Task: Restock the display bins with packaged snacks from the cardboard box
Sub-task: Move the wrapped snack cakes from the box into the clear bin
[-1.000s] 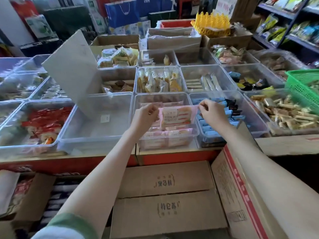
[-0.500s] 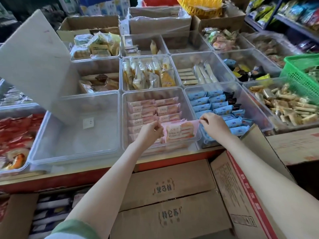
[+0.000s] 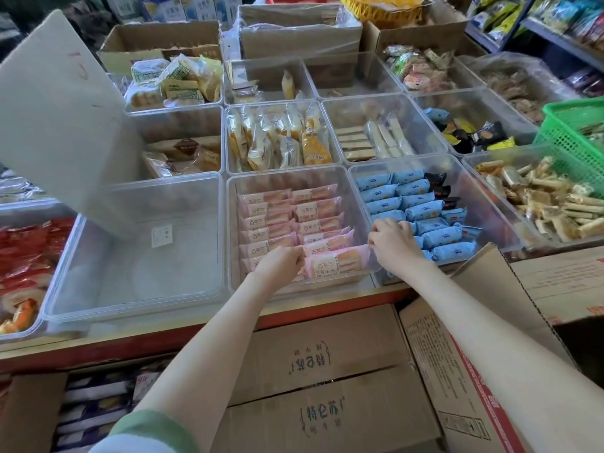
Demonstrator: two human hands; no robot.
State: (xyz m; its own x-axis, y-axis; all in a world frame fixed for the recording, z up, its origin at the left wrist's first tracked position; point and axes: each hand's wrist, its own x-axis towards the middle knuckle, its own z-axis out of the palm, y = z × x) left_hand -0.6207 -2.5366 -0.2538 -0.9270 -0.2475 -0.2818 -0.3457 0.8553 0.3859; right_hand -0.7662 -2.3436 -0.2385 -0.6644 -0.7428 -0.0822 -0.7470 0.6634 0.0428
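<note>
A pink-wrapped cake pack (image 3: 336,265) lies at the near end of a clear bin (image 3: 295,174) that holds two rows of the same pink packs. My left hand (image 3: 283,263) pinches the pack's left end and my right hand (image 3: 394,238) pinches its right end, both down inside the bin's front. Below my arms sits a closed cardboard box (image 3: 327,351) with printed characters, and an open cardboard box (image 3: 483,289) stands at the lower right.
An empty clear bin (image 3: 137,256) with a raised grey lid (image 3: 62,109) sits left of the pink bin. A bin of blue packs (image 3: 421,210) is right of it. Other snack bins, a green basket (image 3: 575,132) and cartons fill the counter.
Both hands have lowered the pink pack from above the bin down onto the front of the right row. The camera has tilted down and closer.
</note>
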